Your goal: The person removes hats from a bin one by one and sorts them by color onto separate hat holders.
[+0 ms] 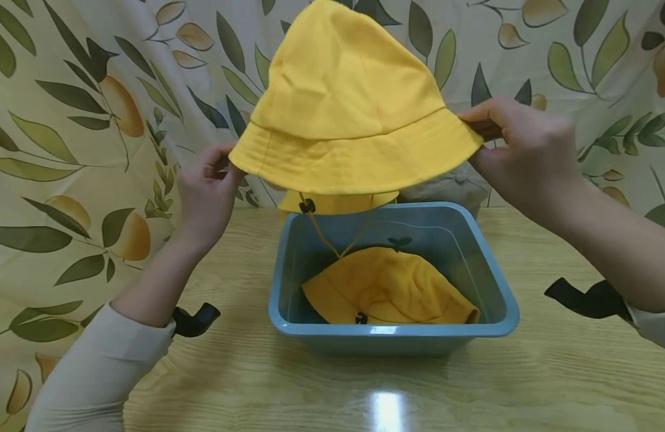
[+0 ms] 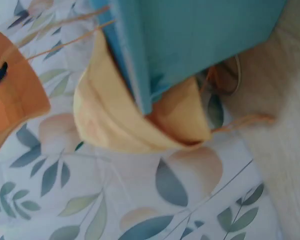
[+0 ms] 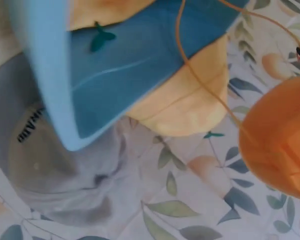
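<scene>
A yellow bucket hat [image 1: 354, 102] hangs in the air above a blue basin [image 1: 502, 321], crown up, its chin cord and black toggle dangling beneath. At the brim's left end my left hand [image 1: 205, 192] pinches the edge. My right hand [image 1: 527, 150] pinches the opposite end of the brim. Inside the basin lies a second yellow hat [image 1: 386, 282] with a green sprout on top. Both wrist views show the raised hat's underside, orange-looking, at the left in the left wrist view [image 2: 15, 100] and at the right in the right wrist view [image 3: 280, 135].
Behind the basin is a third yellow hat [image 2: 110, 115], partly hidden. A greyish cap [image 3: 55, 170] with dark lettering stands beside it, at the basin's back right. The basin rests on a wooden table [image 1: 230, 360], and a leaf-patterned cloth [image 1: 68, 150] hangs behind.
</scene>
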`<control>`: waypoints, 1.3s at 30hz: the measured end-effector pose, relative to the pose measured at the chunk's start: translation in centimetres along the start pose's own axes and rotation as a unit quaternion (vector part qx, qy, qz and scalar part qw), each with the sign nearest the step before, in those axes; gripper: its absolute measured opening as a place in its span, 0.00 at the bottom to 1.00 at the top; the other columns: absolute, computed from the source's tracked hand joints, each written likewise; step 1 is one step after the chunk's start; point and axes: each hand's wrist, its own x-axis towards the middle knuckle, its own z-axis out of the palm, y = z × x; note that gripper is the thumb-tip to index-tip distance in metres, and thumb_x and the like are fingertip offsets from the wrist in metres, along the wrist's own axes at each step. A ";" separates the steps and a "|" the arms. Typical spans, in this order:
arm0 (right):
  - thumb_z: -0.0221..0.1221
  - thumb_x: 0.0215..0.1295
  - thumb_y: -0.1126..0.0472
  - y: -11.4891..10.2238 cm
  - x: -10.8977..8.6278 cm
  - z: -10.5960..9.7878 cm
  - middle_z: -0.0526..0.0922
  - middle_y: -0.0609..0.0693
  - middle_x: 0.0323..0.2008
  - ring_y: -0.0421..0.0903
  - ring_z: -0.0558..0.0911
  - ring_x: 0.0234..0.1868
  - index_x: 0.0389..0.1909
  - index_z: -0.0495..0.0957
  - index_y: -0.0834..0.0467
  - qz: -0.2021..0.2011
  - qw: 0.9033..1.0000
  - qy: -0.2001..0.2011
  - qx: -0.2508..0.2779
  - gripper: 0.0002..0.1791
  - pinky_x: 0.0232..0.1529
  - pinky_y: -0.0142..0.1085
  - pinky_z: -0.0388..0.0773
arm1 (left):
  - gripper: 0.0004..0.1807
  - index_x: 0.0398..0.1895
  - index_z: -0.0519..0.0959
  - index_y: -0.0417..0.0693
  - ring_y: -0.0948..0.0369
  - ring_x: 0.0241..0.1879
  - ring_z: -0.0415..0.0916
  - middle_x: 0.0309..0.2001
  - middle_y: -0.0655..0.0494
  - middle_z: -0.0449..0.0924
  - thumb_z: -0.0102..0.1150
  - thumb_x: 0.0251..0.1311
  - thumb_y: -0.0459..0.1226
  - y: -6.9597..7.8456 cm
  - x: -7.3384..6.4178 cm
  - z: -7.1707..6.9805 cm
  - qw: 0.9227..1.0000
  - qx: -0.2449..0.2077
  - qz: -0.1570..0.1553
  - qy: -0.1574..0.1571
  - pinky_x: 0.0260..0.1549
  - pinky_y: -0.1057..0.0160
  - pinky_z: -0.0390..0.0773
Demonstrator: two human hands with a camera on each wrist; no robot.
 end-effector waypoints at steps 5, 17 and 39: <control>0.60 0.57 0.72 0.0 2.1 1.0 0.85 0.63 0.27 0.55 0.83 0.22 0.35 0.78 0.72 -0.008 1.000 -0.006 0.007 0.07 0.35 0.09 0.58 | 0.07 0.36 0.80 0.26 0.74 0.30 0.79 0.31 0.50 0.84 0.59 0.58 0.26 0.4 1.5 -0.9 0.998 -0.031 0.003 0.062 0.30 0.76 0.76; 0.54 0.63 0.69 -0.6 6.9 4.9 0.85 0.61 0.31 0.51 0.85 0.30 0.35 0.76 0.73 -0.043 0.996 0.011 0.072 0.08 0.38 0.11 0.66 | 0.02 0.29 0.83 0.37 0.67 0.27 0.80 0.27 0.59 0.83 0.62 0.54 0.28 0.3 5.9 -5.0 0.983 -0.033 0.021 0.181 0.27 0.77 0.75; 0.42 0.71 0.71 0.4 10.4 15.1 0.75 0.57 0.30 0.49 0.71 0.30 0.34 0.70 0.69 0.128 0.986 -0.092 0.049 0.09 0.32 0.34 0.67 | 0.08 0.36 0.85 0.41 0.77 0.32 0.75 0.28 0.79 0.71 0.59 0.61 0.35 -7.8 7.0 -5.4 0.975 0.121 -0.072 0.173 0.34 0.79 0.75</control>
